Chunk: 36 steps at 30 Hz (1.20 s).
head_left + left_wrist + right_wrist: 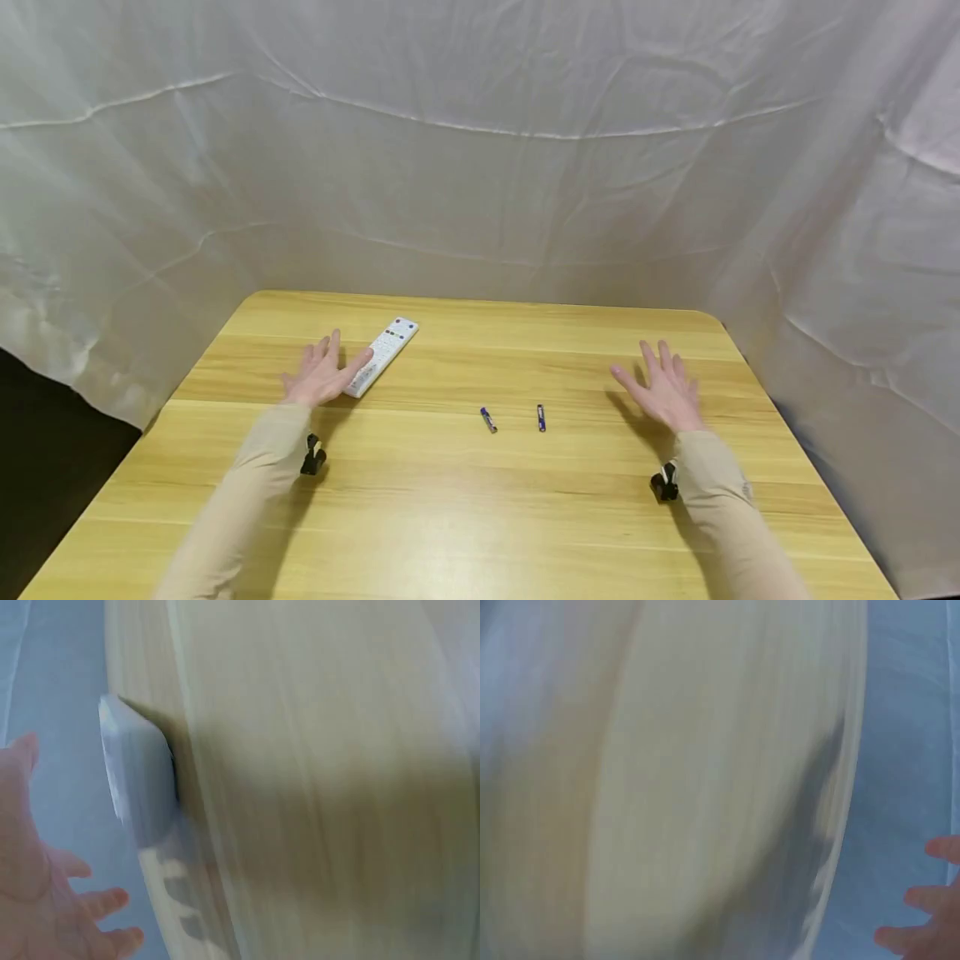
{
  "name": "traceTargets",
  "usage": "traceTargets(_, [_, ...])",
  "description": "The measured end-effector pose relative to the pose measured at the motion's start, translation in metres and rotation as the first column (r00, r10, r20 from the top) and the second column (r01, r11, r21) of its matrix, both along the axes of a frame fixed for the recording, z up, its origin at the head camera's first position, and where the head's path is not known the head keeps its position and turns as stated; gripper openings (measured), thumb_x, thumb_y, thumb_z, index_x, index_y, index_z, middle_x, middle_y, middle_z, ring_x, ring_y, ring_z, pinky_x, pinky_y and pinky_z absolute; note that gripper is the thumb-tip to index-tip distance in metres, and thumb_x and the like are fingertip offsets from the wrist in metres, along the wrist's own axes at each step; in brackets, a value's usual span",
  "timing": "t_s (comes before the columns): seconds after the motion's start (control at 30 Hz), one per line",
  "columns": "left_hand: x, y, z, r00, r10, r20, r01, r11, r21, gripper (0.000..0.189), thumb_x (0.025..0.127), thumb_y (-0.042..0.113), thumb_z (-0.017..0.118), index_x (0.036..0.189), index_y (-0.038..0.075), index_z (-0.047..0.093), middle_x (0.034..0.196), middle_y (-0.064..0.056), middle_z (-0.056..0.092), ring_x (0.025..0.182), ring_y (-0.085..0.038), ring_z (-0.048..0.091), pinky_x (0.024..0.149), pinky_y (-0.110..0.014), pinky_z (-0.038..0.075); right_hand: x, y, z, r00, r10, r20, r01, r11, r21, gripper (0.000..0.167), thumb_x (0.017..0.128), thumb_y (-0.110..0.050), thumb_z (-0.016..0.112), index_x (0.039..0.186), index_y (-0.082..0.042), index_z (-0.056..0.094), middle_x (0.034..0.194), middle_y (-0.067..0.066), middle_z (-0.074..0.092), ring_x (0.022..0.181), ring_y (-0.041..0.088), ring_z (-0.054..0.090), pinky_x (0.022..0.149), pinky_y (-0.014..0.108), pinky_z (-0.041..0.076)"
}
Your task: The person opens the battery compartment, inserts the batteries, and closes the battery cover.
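Note:
A white remote control (385, 354) lies slantwise on the wooden table, its buttons facing up. My left hand (321, 379) hovers over the remote's near left end with fingers spread, the thumb overlapping it in the head view. In the left wrist view the remote (142, 772) shows blurred beside that hand (52, 885). Two small dark blue batteries lie near the middle: one battery (489, 420) tilted, the other battery (542, 418) nearly straight. On the right, my right hand (666, 392) is held above the table, fingers spread, holding nothing. Fingertips (930, 898) show in the right wrist view.
The wooden table (480, 508) has rounded far corners. Pale cloth (480, 183) hangs behind it and along both sides. Each wrist wears a small black camera, one on the left wrist (313, 456) and one on the right wrist (664, 483).

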<state>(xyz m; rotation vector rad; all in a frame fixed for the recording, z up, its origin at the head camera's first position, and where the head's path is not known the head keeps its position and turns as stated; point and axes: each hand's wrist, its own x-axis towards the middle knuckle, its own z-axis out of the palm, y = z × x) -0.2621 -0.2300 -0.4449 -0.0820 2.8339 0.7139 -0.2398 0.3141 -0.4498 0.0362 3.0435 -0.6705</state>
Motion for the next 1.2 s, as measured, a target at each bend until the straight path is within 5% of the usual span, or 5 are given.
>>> traceTargets(0.57, [-0.008, 0.032, 0.001, 1.0, 0.017, 0.006, -0.017, 1.0, -0.017, 0.109, 0.095, 0.071, 0.045, 0.158, -0.008, 0.003, 0.164, -0.034, 0.006, 0.152, -0.054, 0.004, 0.114, -0.082, 0.009, 0.001, -0.028, -0.004, 0.999, 0.045, 0.007, -0.045, 0.997, -0.07, 0.092, 0.1, -0.07, 0.032, 0.162, -0.007, 0.007, 0.166, 0.03, 0.0, 0.151, 0.056, 0.004, 0.113, 0.083, 0.005])
traceTargets(0.7, [-0.01, 0.039, 0.001, 0.999, 0.034, -0.003, -0.034, 0.999, -0.013, 0.107, 0.094, 0.064, 0.053, 0.156, -0.012, 0.01, 0.159, -0.037, 0.02, 0.148, -0.052, 0.022, 0.115, -0.075, 0.025, 0.001, -0.036, -0.004, 0.998, 0.055, 0.006, -0.054, 0.995, -0.083, 0.091, 0.1, -0.069, 0.032, 0.162, -0.007, 0.009, 0.166, 0.03, 0.002, 0.152, 0.055, 0.005, 0.114, 0.082, 0.007])
traceTargets(0.93, [-0.016, 0.049, 0.001, 0.997, 0.07, -0.029, -0.071, 0.997, -0.041, 0.099, 0.092, 0.055, 0.064, 0.148, -0.017, 0.026, 0.134, -0.037, 0.044, 0.123, -0.049, 0.046, 0.098, -0.061, 0.049, -0.002, -0.048, -0.007, 0.998, 0.059, -0.023, -0.062, 0.985, -0.162, 0.087, 0.102, -0.065, 0.035, 0.162, -0.006, 0.013, 0.166, 0.03, 0.004, 0.153, 0.052, 0.006, 0.12, 0.075, 0.007])
traceTargets(1.2, [-0.021, 0.054, 0.003, 0.994, 0.104, -0.029, -0.106, 0.992, -0.062, 0.076, 0.089, 0.045, 0.069, 0.13, -0.014, 0.046, 0.118, -0.031, 0.046, 0.113, -0.046, 0.045, 0.091, -0.055, 0.05, -0.004, -0.055, -0.011, 0.998, 0.062, -0.018, -0.064, 0.972, -0.226, 0.085, 0.102, -0.063, 0.035, 0.162, -0.006, 0.012, 0.167, 0.028, 0.002, 0.154, 0.05, 0.005, 0.122, 0.072, 0.006])
